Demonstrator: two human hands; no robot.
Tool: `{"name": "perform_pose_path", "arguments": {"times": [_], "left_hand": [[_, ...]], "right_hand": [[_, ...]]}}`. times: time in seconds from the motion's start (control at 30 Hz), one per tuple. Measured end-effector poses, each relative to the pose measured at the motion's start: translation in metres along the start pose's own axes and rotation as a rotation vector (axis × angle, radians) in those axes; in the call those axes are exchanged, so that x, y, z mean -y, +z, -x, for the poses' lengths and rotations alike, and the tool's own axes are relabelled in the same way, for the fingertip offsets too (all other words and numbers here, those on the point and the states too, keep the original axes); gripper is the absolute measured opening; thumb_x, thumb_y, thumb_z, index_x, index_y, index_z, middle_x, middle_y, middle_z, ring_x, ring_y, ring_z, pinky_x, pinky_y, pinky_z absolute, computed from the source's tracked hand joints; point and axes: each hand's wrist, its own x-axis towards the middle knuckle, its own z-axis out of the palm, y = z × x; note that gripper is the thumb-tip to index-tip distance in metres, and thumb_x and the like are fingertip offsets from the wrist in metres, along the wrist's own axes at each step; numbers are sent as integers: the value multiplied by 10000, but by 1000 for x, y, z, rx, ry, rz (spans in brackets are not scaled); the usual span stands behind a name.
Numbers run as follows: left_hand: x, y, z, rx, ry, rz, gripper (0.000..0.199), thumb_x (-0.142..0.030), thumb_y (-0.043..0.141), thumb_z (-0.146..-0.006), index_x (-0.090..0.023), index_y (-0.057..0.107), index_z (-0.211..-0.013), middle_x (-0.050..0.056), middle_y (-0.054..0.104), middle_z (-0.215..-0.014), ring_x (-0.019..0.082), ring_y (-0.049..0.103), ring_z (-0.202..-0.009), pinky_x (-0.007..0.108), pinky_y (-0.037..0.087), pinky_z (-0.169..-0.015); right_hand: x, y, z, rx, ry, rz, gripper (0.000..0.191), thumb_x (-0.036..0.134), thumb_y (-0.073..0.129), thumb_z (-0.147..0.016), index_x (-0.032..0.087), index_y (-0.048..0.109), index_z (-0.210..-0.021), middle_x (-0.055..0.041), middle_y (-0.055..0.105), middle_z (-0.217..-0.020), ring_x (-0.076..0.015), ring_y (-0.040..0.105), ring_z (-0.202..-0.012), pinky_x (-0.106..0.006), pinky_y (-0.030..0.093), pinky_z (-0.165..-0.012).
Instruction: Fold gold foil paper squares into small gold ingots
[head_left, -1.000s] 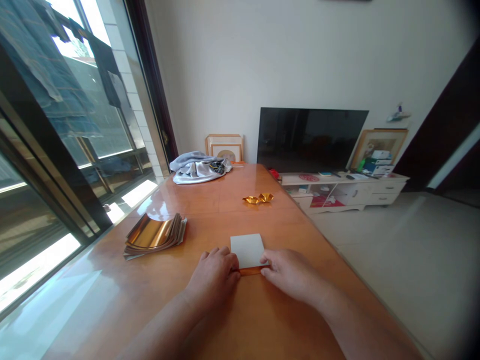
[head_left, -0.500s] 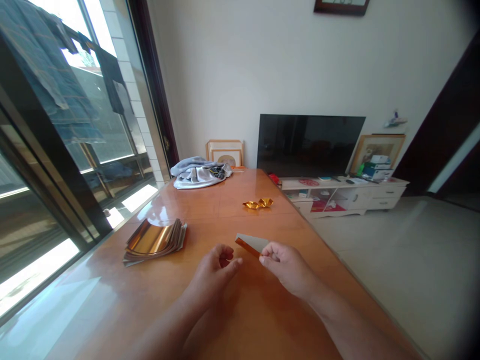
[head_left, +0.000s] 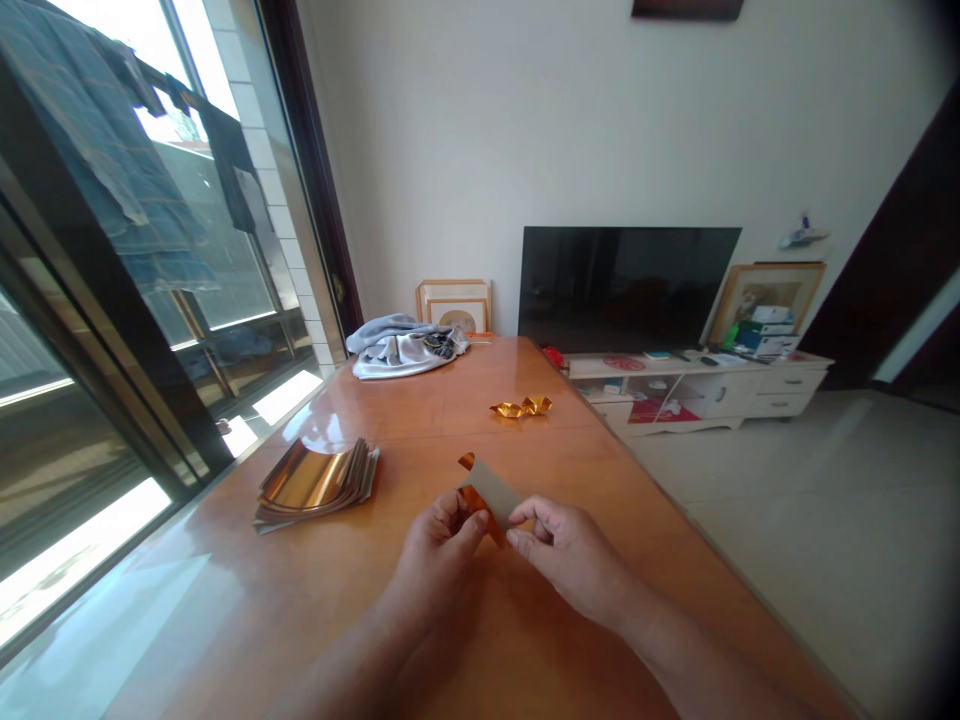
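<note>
Paper sheet, small, pale grey on one face and glossy gold-orange on the other (head_left: 495, 492), is slanted between two bare hands over the near middle of the glossy brown wooden desk (head_left: 420, 430). The left hand (head_left: 436, 545) has its grip closed, thumb and fingers pinching the gold edge. The right hand (head_left: 574, 550) bends its thumb and forefinger around the right edge, slightly parted; whether that grip pinches firmly, I cannot tell. Half a second ago the left hand was free and the right held the sheet alone; now the left has joined, so the sheet seems steadied from both sides.

Farther left lies a fanned stack of shiny gold sheets (head_left: 315, 480); beyond, toward the right, a crumpled-looking gold foil piece (head_left: 521, 407). At the far end sits a heap of grey cloth (head_left: 405, 350).
</note>
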Motion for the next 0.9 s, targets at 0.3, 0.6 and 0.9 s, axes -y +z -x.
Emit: {"name": "perform_pose_path", "arguments": {"times": [0.3, 0.6, 0.9], "left_hand": [[-24, -10, 11, -110, 279, -1019, 229, -275, 424, -978, -259, 644, -1038, 49, 653, -925, 219, 589, -920, 345, 417, -821], [-35, 1, 12, 178, 403, -1304, 272, -312, 409, -1009, -266, 676, -982, 59, 631, -931, 241, 531, -912, 413, 369, -854], [-19, -1, 14, 363, 208, -1057, 140, -138, 543, -829, -222, 643, -879, 41, 627, -938, 213, 571, -912, 314, 419, -796]], "right_hand": [[21, -12, 12, -443, -470, 408, 363, 275, 615, -898, 229, 583, -1256, -113, 630, -1206, -257, 555, -1139, -410, 433, -1016], [26, -17, 13, -132, -393, 628, 137, 219, 601, -909, 236, 669, -1027, -58, 683, -1045, -238, 556, -1020, -378, 391, -911], [10, -17, 12, 138, -249, 675, 130, 181, 560, -869, 211, 653, -784, -15, 681, -868, -174, 568, -817, -297, 340, -725]]}}
